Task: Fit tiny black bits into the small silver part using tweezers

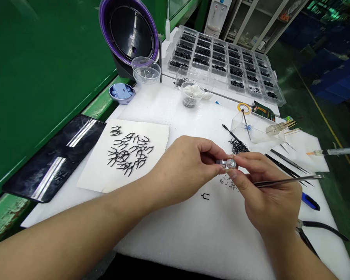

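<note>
Both hands meet over the middle of the white foam sheet at a small shiny, clear-and-silver piece (229, 163); its exact kind is too small to tell. My left hand (184, 171) pinches its left end between thumb and forefinger. At its right end are the closed thumb and fingertips of my right hand (266, 186). Metal tweezers (288, 181) are tucked in that same hand, pointing out to the right. Below the hands lies a single black forked part (205, 196). Tiny dark bits (228, 182) are scattered just under the fingers.
White paper (93, 171) bearing several black forked parts lies left, beside a dark glossy panel (55, 159). A compartment box (170, 58) and clear cups (147, 74) stand behind. Right are a black pile (238, 147), pliers (323, 225), a blue knife (310, 201) and a syringe (335, 151).
</note>
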The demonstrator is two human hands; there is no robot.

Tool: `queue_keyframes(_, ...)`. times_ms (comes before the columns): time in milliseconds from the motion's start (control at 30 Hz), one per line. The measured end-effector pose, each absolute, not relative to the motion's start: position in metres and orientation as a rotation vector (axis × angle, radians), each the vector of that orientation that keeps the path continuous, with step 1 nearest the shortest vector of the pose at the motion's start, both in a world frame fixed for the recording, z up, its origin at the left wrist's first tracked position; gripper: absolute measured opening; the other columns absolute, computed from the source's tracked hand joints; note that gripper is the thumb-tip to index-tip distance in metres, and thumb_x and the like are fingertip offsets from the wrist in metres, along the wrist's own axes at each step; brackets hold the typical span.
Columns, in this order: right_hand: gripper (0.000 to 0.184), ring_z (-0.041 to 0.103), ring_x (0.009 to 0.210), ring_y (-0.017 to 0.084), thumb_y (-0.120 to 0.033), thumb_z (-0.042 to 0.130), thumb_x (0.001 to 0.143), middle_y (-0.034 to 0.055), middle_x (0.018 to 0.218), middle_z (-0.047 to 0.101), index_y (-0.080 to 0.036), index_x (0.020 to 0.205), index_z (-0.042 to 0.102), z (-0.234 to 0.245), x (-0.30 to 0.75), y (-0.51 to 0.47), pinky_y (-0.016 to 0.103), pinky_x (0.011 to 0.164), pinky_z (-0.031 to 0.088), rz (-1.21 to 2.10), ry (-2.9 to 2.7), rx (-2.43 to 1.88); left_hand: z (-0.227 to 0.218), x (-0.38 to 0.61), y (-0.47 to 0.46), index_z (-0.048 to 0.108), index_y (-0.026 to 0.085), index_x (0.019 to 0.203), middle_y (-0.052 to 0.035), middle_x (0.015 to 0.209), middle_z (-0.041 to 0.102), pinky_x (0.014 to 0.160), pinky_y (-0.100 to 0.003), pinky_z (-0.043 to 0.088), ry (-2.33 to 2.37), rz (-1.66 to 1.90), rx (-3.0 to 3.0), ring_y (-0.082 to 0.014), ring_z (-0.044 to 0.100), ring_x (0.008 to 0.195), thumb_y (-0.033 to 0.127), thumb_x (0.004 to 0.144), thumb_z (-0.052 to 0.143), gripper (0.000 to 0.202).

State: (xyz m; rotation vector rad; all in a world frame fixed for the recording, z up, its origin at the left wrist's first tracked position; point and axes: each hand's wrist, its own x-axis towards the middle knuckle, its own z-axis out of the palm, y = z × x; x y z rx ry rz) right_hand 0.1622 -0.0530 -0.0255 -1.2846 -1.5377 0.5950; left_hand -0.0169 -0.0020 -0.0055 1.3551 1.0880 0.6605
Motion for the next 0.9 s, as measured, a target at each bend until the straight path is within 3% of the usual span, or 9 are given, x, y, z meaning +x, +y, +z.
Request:
queue_keyframes(167, 0.030, 0.069, 0.075, 0.015, -0.009, 0.074, 0.080, 0.0033, 0.103, 0.071, -0.028, 0.103, 0.076, -0.029, 0.158, -0.053, 0.027, 0.049, 0.056, 0.569, -1.566, -1.237, -0.004, -0.017, -0.003, 0.078, 0.025, 0.085, 0.0031, 0.077, 0.078, 0.066, -0.028, 0.056, 1.108, 0.694, 1.394, -0.0175, 0.073, 0.072, 0.028, 0.077, 0.075, 0.009)
queue_keyframes(333, 0.021, 0.071, 0.080, 0.018, -0.014, 0.074, 0.082, 0.0045, 0.102, 0.072, -0.026, 0.100, 0.074, -0.020, 0.159, -0.051, 0.028, 0.049, 0.054, 0.585, -1.539, -1.252, -0.002, -0.017, 0.001, 0.076, 0.024, 0.086, 0.0044, 0.079, 0.078, 0.069, -0.023, 0.056, 1.081, 0.700, 1.393, -0.0135, 0.072, 0.074, 0.026, 0.075, 0.080, 0.011)
queue_keyframes(467, 0.016, 0.066, 0.072, 0.018, -0.017, 0.074, 0.080, 0.0050, 0.097, 0.073, -0.025, 0.093, 0.071, 0.004, 0.192, -0.051, 0.030, 0.046, 0.046, 0.256, -1.621, -1.379, 0.000, -0.019, 0.003, 0.073, 0.023, 0.091, 0.0035, 0.086, 0.078, 0.075, -0.024, 0.058, 1.066, 0.683, 1.271, -0.0133, 0.073, 0.079, 0.030, 0.074, 0.083, 0.021)
queue_keyframes(567, 0.008, 0.054, 0.053, 0.013, -0.024, 0.073, 0.078, 0.0010, 0.078, 0.071, -0.026, 0.085, 0.071, 0.011, 0.228, -0.049, 0.030, 0.046, 0.038, 0.105, -1.876, -1.665, 0.001, -0.019, 0.005, 0.072, 0.022, 0.093, 0.0016, 0.097, 0.078, 0.078, -0.026, 0.060, 1.044, 0.667, 1.197, -0.0138, 0.074, 0.083, 0.028, 0.075, 0.084, 0.023)
queue_keyframes(667, 0.004, 0.051, 0.049, 0.015, -0.030, 0.073, 0.075, -0.0025, 0.056, 0.060, -0.027, 0.076, 0.071, 0.006, 0.253, -0.045, 0.030, 0.046, 0.037, 0.260, -2.104, -2.015, 0.001, -0.017, 0.007, 0.072, 0.020, 0.094, 0.0002, 0.098, 0.078, 0.078, -0.025, 0.061, 1.033, 0.656, 1.164, -0.0134, 0.074, 0.081, 0.025, 0.074, 0.084, 0.024)
queue_keyframes(800, 0.009, 0.058, 0.062, 0.019, -0.034, 0.071, 0.076, 0.0013, 0.070, 0.064, -0.025, 0.073, 0.070, 0.003, 0.259, -0.042, 0.030, 0.053, 0.039, 0.301, -2.147, -2.257, 0.001, -0.015, 0.008, 0.072, 0.019, 0.091, -0.0002, 0.097, 0.077, 0.077, -0.022, 0.061, 1.045, 0.687, 1.153, -0.0117, 0.074, 0.079, 0.024, 0.076, 0.082, 0.019)
queue_keyframes(900, 0.018, 0.055, 0.059, 0.016, -0.041, 0.072, 0.080, 0.0010, 0.070, 0.062, -0.023, 0.083, 0.073, 0.007, 0.241, -0.045, 0.029, 0.055, 0.038, 0.237, -2.049, -2.012, 0.000, -0.015, 0.008, 0.072, 0.019, 0.092, 0.0000, 0.095, 0.076, 0.075, -0.021, 0.061, 1.063, 0.758, 1.154, -0.0111, 0.074, 0.077, 0.026, 0.077, 0.082, 0.020)
